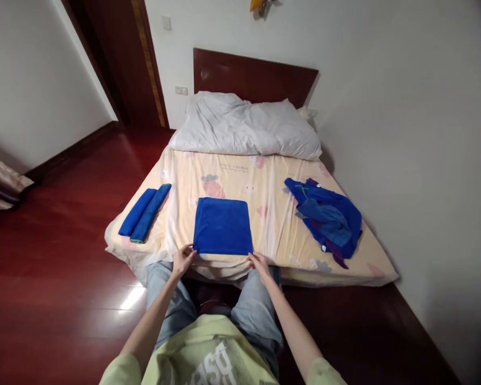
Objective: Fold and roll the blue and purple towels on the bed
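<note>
A blue towel, folded into a flat square, lies near the front edge of the bed. My left hand pinches its near left corner. At the near right corner, my right hand has its fingers closed on the same towel. To the left rest two rolled or narrowly folded blue towels, side by side. Over on the right is a loose, crumpled pile of blue cloths with a bit of purple showing.
The bed has a cream patterned sheet, with a white quilt or pillows heaped against the dark headboard. A wall runs along the bed's right side. Red wooden floor and a door are to the left.
</note>
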Motion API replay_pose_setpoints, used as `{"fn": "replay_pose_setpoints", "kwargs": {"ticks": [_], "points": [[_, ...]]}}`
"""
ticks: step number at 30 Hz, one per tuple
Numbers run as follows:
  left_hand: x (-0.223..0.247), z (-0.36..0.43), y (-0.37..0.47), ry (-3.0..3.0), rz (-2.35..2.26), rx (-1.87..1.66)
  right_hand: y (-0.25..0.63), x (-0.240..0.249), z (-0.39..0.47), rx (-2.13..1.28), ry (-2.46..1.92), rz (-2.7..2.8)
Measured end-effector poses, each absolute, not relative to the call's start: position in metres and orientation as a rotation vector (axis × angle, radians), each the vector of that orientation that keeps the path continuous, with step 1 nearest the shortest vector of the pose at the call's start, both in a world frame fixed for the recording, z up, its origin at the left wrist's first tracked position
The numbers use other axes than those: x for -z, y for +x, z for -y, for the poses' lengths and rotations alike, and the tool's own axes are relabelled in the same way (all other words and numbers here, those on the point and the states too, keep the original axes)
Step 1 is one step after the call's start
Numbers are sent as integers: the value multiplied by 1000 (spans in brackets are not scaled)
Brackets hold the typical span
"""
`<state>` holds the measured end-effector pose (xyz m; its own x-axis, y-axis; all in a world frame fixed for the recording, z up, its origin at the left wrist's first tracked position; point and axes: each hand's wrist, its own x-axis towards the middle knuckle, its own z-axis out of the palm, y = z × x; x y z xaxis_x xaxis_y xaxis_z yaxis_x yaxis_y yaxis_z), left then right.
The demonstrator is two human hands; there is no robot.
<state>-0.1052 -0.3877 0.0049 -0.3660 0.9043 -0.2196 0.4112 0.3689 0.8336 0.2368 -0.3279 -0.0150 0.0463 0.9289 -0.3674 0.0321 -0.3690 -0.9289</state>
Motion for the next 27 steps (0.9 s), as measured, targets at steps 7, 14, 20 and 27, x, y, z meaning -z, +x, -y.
{"fn": "replay_pose_setpoints", "kwargs": {"ticks": [7,14,20,27], "points": [[-2,373,-114,1105,-1977,-829,242,18,319,-1424,-1450,884],[-3,389,-113,1157,-1948,-850,251,24,318,-1447,-1448,838],[-17,371,-122,1184,-1925,-724,253,22,319,-1487,-1480,850],[-34,265,-137,1106,-1900,-691,252,27,321,-1472,-1518,934]]}}
